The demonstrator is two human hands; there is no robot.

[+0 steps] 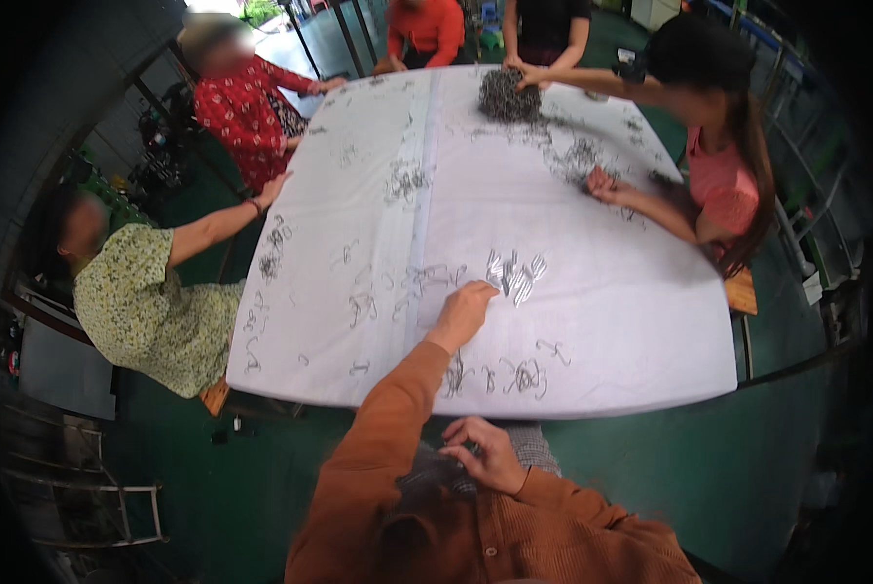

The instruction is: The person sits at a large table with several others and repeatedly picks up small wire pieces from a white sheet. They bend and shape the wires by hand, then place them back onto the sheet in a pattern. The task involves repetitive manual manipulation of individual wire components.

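My left hand [461,316] reaches over the white tabletop, its fingers pressed together at the near edge of a small pile of shiny silver strips [517,274]. Whether a strip is pinched in the fingertips is hidden. My right hand [490,454] is curled low, just off the table's near edge over my lap. Its thumb and fingers bend toward each other, and anything in them is too dark to make out. Dark, curly wire-like pieces [526,377] lie on the cloth between me and the silver pile.
A white cloth covers the table [602,321]. At its far side a co-worker's hand rests on a tangled dark wire-like bundle [509,95]. Loose dark pieces [407,182] lie scattered across the cloth. Several people sit or stand around, including one in pink [724,185] at right.
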